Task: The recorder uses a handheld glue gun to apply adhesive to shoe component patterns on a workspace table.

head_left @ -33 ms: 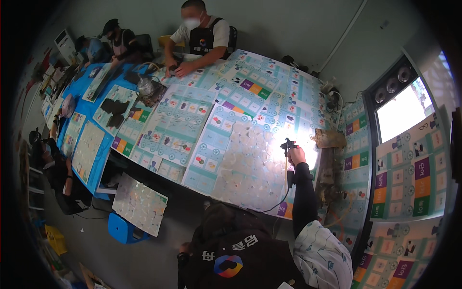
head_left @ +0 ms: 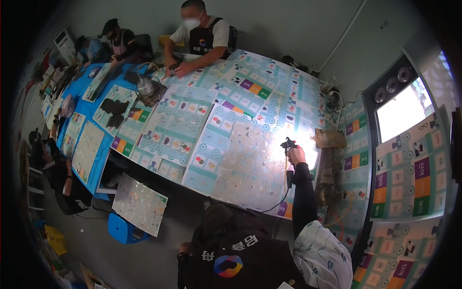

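My right hand (head_left: 296, 155) is closed around a black spray gun (head_left: 288, 144), held over the right part of the table under a bright white glow. A thin hose and a dark cable (head_left: 284, 196) run down from the gun area. Below and left of it lies a sheet covered with many pale, thin, rounded pieces (head_left: 250, 168), on top of printed teal paper (head_left: 199, 161). My left hand (head_left: 184, 248) is low beside my dark apron, away from the table. Only a small part of it shows, and its fingers are too hidden to read.
Across the table a masked person (head_left: 202, 38) works with both hands on a small dark thing. Other people sit along the blue-covered table (head_left: 72, 132) at left. A blue stool (head_left: 122, 229) bears another board of pale pieces (head_left: 139, 202). A brownish box (head_left: 329, 138) stands right of the gun.
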`<state>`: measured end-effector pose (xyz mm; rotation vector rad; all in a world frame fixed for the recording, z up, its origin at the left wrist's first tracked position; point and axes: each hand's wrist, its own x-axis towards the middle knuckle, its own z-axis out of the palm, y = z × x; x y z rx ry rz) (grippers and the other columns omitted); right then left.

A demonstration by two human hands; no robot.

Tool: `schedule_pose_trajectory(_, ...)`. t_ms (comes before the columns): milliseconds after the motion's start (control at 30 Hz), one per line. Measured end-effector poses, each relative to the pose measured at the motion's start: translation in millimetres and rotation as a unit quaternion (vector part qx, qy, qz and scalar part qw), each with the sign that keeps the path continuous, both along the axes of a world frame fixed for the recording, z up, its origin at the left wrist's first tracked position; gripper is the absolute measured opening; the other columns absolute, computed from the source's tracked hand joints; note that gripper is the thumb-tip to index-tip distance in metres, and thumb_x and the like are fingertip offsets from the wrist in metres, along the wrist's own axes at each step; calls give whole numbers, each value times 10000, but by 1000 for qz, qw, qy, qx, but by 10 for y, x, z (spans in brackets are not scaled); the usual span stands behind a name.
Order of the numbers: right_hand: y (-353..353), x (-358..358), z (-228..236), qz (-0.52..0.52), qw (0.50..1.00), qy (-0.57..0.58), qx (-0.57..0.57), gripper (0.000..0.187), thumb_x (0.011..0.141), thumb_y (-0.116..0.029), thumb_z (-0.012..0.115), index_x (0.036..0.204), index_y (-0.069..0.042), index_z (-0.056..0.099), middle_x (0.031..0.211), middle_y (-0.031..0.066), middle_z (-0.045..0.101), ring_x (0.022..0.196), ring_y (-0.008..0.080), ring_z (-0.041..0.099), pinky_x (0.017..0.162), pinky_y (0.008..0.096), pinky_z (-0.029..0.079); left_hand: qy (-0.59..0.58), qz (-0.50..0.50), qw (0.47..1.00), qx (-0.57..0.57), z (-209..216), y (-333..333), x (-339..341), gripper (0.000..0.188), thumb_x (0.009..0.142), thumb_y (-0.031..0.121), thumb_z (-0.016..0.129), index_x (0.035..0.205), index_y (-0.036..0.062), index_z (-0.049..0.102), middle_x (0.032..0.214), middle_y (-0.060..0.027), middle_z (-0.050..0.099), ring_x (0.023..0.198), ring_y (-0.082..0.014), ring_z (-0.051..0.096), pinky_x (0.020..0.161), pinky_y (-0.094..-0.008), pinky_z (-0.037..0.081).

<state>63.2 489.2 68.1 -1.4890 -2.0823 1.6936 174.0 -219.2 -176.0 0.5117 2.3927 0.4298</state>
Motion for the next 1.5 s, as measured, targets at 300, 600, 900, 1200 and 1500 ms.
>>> schedule_pose_trajectory(300,-66,-27,68,8,1000,-12,21,179,670,-136,464,582,-6,551,463,86,498,382,193,487,386,317,380,18,-25,999,-28,-48,-30,43,185,704,194,555,847,97,622,877,-109,630,846,-305,594,721,-417,484)
schedule_pose_trajectory(600,-93,-26,86,-14,1000,12,14,162,670,-125,463,572,-16,531,471,67,486,364,168,453,360,302,344,45,-31,998,-7,-13,20,25,139,696,179,552,778,82,609,813,-124,622,789,-318,594,675,-426,489)
schedule_pose_trajectory(900,-111,-16,74,-16,997,-2,76,165,675,-123,462,575,-17,539,460,67,478,361,171,453,355,300,342,45,-29,999,10,-89,-45,48,162,721,221,549,776,84,613,790,-129,622,775,-336,591,672,-434,485)
schedule_pose_trajectory(1200,-182,-23,106,-7,999,36,-5,160,663,-119,469,573,-5,537,466,81,479,363,176,454,366,298,352,11,12,1000,-18,-16,10,51,200,745,241,536,835,86,625,842,-141,627,812,-340,589,698,-437,480)
schedule_pose_trajectory(1500,13,186,80,-88,990,6,108,174,671,-119,453,610,8,555,518,110,531,418,209,516,406,323,393,7,6,1000,-17,143,102,9,165,730,202,544,817,86,624,831,-133,627,815,-331,591,700,-428,480)
